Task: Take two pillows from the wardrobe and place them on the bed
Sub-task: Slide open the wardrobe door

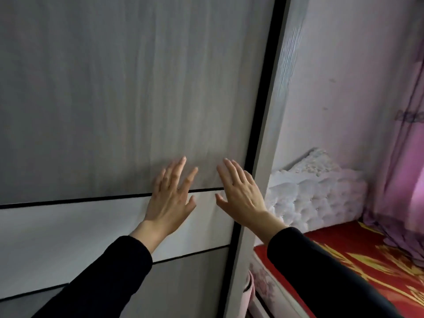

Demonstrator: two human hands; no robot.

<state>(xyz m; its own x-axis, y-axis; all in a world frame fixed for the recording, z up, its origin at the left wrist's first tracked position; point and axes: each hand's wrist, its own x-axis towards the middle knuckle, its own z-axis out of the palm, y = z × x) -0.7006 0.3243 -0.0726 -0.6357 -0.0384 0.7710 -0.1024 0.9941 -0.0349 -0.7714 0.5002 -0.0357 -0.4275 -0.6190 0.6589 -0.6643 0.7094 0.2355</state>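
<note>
A grey wood-grain wardrobe door point(114, 99) with thin black bands fills the left and middle of the head view, and it is shut. My left hand point(171, 198) lies flat on the door, fingers spread, across a black band. My right hand point(241, 193) is flat beside it, close to the door's black right edge. Both hands hold nothing. The bed point(358, 260) with a red and gold cover lies at the lower right. No pillow shows anywhere; the wardrobe's inside is hidden.
The wardrobe's pale side frame point(268, 157) runs between door and bed. A white tufted headboard point(314, 191) stands against the pink wall point(339, 76). Pink curtains point(403, 168) hang at the far right over the bed's far side.
</note>
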